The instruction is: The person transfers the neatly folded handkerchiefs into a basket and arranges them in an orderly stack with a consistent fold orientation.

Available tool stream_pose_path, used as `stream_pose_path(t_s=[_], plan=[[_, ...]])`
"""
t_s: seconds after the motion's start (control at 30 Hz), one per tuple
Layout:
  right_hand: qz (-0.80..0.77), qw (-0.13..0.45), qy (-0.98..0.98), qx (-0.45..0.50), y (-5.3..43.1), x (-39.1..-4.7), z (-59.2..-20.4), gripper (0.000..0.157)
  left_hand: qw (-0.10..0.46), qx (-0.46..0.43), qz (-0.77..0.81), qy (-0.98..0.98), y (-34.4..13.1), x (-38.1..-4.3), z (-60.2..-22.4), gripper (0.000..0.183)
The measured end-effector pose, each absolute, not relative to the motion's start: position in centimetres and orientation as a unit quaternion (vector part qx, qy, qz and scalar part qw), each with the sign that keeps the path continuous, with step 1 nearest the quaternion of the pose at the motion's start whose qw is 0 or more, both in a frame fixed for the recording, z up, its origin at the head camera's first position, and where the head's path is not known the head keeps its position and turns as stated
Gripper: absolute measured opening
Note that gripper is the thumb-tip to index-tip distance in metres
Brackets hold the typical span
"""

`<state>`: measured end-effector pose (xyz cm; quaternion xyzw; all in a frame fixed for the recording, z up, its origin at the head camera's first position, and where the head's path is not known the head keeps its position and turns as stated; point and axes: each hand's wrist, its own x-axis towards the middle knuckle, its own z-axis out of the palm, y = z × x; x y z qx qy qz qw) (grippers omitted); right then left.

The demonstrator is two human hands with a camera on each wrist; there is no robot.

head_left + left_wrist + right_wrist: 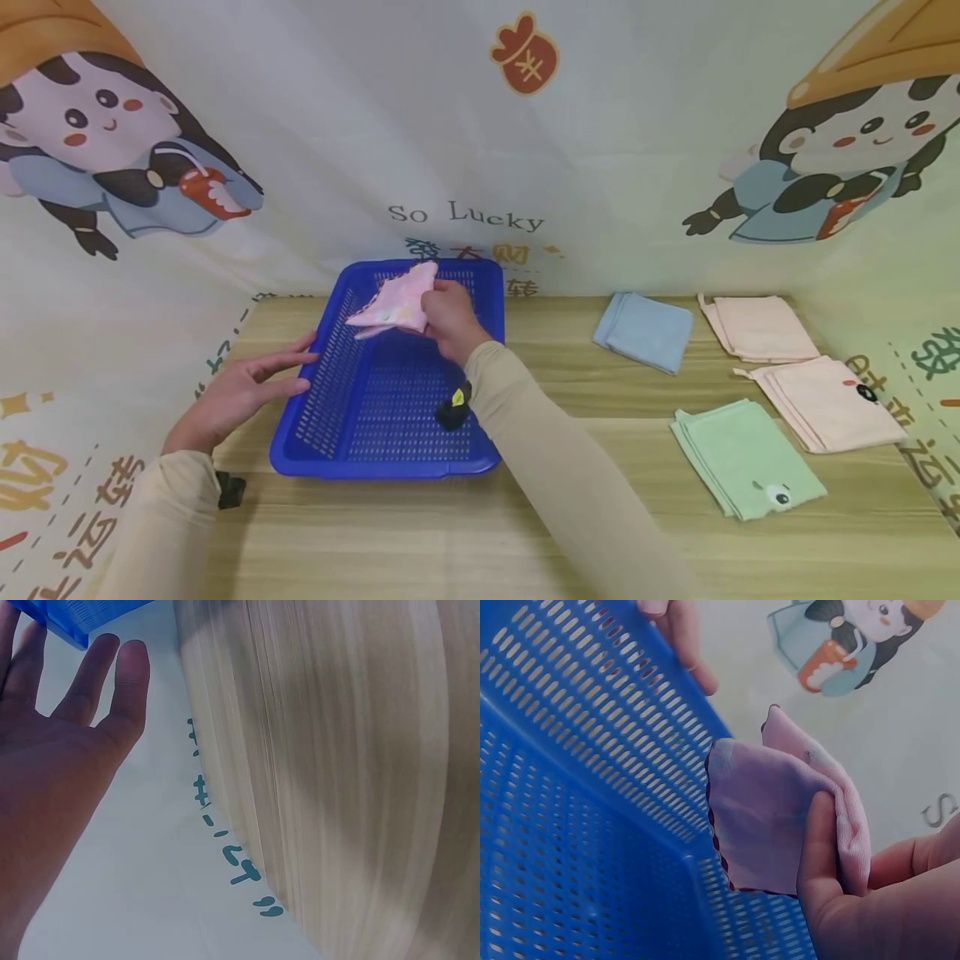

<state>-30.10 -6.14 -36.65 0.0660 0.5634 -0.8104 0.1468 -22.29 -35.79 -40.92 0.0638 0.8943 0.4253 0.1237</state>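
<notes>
My right hand [452,318] pinches a folded pink cloth [397,300] with a dark stitched edge, thumb on one side and fingers on the other. The cloth [761,817] hangs over the far part of a blue plastic basket [300,462] with slotted walls. Bare slotted floor shows in the basket below it. At the basket's left rim is my left hand [243,390], its fingers extended and fingertips right at the rim. In the left wrist view the fingers of that hand [67,712] are spread beside the blue wall.
Right of the basket, folded cloths lie on the wooden table [360,533]: a blue one [648,332], a green one [750,458] with an eye patch, and two pale pink ones, one farther back [765,327] and one nearer [836,404]. A printed white curtain [337,125] stands behind and at both sides.
</notes>
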Motion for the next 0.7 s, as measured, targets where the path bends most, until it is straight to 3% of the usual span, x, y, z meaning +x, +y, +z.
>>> stream_pose_path(t_s=[0.7], plan=[[-0.813,0.133,0.559,0.088,-8.2,-29.9,-39.3,0.060,0.126,0.069,0.430,0.891,-35.8,-22.2,-41.2,0.056]])
